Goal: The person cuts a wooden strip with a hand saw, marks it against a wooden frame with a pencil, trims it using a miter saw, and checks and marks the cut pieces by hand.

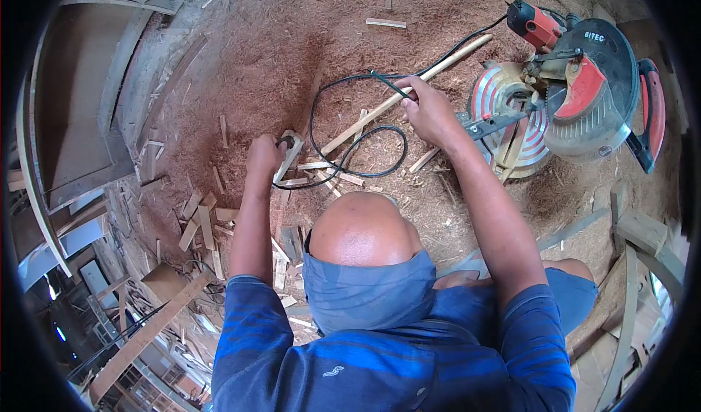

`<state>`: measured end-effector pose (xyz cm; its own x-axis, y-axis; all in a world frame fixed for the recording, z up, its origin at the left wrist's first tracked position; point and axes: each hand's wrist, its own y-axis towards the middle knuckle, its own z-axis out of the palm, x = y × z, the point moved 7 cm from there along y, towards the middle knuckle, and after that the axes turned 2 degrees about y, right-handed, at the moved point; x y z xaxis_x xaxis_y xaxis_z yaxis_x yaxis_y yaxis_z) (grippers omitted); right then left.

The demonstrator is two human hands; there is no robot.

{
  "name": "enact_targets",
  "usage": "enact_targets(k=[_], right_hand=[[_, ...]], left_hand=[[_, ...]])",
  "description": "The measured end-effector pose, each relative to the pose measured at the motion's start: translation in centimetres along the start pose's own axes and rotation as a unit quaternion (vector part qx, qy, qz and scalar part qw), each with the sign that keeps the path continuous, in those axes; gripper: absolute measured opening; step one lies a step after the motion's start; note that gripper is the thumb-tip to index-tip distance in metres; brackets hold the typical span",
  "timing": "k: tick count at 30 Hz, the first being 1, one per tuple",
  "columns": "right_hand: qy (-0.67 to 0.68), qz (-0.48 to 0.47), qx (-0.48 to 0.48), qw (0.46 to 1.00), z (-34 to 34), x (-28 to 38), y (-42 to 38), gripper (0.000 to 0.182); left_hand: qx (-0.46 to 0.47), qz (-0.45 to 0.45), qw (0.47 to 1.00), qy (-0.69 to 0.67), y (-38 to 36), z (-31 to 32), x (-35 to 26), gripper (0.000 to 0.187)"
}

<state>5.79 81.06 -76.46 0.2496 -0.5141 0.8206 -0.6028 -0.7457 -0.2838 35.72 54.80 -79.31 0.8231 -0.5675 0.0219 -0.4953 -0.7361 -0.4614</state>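
Note:
My left hand point(264, 156) is closed at centre left, by a pale object point(291, 154) with a dark part; its exact shape is hard to make out. Farther right, my right hand point(427, 111) pinches a thin dark green cord point(387, 82). Just under that hand lies a long wooden strip point(365, 124), slanting across the sawdust. A black cable point(312, 120) loops on the floor between the hands and runs up to a red and black mitre saw point(595, 94). The saw's round base point(485, 94) is beside my right forearm.
A head with a blue cloth band point(369, 288) fills the lower centre. Wood offcuts point(207, 226) lie at the lower left, and a short strip point(385, 23) lies at the top. Curved wooden panels point(80, 105) stand at the left, a wooden frame point(642, 229) at the right.

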Motion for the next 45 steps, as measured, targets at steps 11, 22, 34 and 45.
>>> enact_targets(k=[11,22,34,45], right_hand=[[0.022,-0.009,0.002,1.000,0.5,-0.5,0.2,0.034],[0.011,0.004,0.009,1.000,0.2,-0.1,-0.1,0.035],[0.022,-0.002,0.005,1.000,0.1,-0.5,-0.2,0.033],[0.129,-0.017,-0.027,0.991,-6.3,4.1,-2.5,0.032]], left_hand=[[-0.028,0.056,0.997,0.045,1.8,1.3,-1.3,0.034],[0.009,0.053,0.996,0.069,2.0,1.7,-1.6,0.032],[-0.029,0.018,0.999,0.024,1.8,3.2,-1.3,0.028],[-0.136,-0.058,0.984,0.097,7.5,-0.5,4.1,0.036]])
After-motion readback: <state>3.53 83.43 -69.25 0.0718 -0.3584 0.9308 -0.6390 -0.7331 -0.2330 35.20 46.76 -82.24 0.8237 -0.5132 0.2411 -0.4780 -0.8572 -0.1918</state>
